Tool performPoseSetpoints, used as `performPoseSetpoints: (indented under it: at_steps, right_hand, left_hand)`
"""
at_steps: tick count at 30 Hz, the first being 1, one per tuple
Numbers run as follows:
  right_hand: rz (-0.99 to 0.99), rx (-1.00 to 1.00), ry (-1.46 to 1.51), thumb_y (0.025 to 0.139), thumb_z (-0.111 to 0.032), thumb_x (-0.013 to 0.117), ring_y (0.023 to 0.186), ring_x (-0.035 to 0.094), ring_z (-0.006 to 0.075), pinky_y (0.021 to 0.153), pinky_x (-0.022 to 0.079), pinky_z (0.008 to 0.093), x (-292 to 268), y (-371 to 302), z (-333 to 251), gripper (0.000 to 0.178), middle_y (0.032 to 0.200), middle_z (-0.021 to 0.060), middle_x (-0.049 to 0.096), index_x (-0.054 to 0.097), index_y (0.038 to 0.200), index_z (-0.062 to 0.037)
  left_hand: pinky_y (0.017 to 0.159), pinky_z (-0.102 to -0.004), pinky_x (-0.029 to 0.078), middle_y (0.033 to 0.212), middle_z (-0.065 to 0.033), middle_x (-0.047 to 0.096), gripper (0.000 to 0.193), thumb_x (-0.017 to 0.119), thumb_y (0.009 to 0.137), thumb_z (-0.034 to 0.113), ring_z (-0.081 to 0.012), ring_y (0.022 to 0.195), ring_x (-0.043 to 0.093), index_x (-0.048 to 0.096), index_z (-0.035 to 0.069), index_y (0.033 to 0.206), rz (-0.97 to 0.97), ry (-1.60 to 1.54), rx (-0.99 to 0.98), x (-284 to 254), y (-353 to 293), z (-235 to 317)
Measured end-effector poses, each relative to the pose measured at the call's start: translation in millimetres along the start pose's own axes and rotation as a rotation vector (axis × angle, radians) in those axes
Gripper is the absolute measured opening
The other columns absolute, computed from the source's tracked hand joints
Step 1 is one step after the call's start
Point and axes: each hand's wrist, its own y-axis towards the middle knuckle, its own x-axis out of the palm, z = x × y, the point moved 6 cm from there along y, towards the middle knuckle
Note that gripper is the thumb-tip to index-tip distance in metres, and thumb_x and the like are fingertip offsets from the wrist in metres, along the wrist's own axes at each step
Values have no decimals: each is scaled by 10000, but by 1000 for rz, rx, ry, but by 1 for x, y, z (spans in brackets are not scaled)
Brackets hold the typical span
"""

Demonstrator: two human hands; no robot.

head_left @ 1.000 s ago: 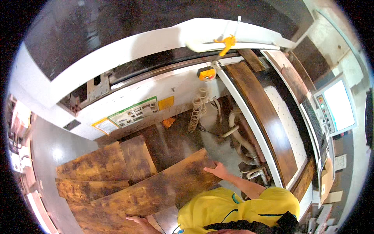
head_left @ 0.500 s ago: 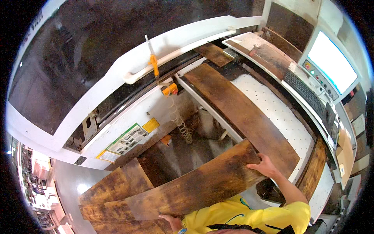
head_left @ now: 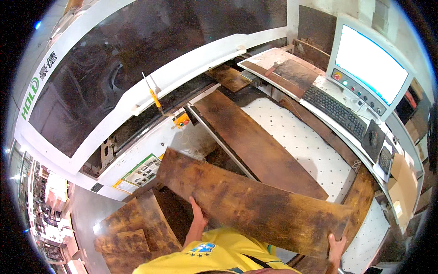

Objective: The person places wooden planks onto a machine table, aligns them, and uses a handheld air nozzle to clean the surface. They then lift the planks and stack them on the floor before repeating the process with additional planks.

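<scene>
A long brown mottled wooden board [head_left: 255, 205] spans the space in front of me, held in both hands and tilted. My left hand [head_left: 198, 217] grips its near edge left of the middle, the fingers hidden beneath. At the board's right end, my right hand [head_left: 336, 249] is closed on the edge, fingertips showing on top. Just beyond lies another long brown board [head_left: 255, 141] on the white perforated machine table [head_left: 283, 130]. The held board's far edge overlaps the view of that board; whether they touch I cannot tell.
More brown boards [head_left: 132, 223] are stacked at lower left. A white machine with a dark window [head_left: 182, 50] stands behind, with a yellow air gun [head_left: 155, 98] on its front. At right are a monitor [head_left: 372, 64], a keyboard [head_left: 335, 112] and a brown board [head_left: 360, 192].
The held board has come off the lower-left stack and swung round, its left end now raised farther away. My right hand has moved down and nearer; my left hand has moved up.
</scene>
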Motion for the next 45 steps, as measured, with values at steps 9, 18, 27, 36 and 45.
performPoseSetpoints:
  at_steps: [9,18,27,36,45]
  right_hand:
    - [73,128,380,883,-469,834,1091,626,287,968,506,409,-44,-43,139,783,1261,190,658,579,1380,80]
    - [34,321,465,921,-455,794,987,653,279,891,526,398,19,-29,108,631,1098,182,696,655,1255,61]
    - [77,439,536,958,-441,754,883,680,271,813,546,387,78,-15,59,514,935,175,734,732,1130,43]
    - [-36,458,-217,837,-563,833,1307,577,341,1065,473,445,92,22,-100,1046,1405,314,543,417,1497,134]
    - [373,-129,-302,1019,-347,694,1259,597,326,948,538,432,-17,100,-69,547,1376,210,625,564,1407,16]
  left_hand:
    - [1094,-442,432,1489,-108,548,825,589,990,645,-279,1345,534,472,26,1523,-176,448,-62,121,46,3]
    - [919,-400,511,1195,-106,674,758,632,954,674,-220,1062,664,603,3,1305,-167,616,4,166,121,17]
    - [706,-349,612,932,-95,656,858,543,920,798,-199,856,709,632,-19,1169,-124,773,30,222,162,73]
    - [648,-389,582,719,-146,692,961,427,901,884,-240,665,718,698,-28,770,-359,1499,-80,225,234,136]
    - [961,-467,524,1222,-273,693,846,708,877,688,-391,1144,683,630,-46,1290,102,1492,831,227,422,324]
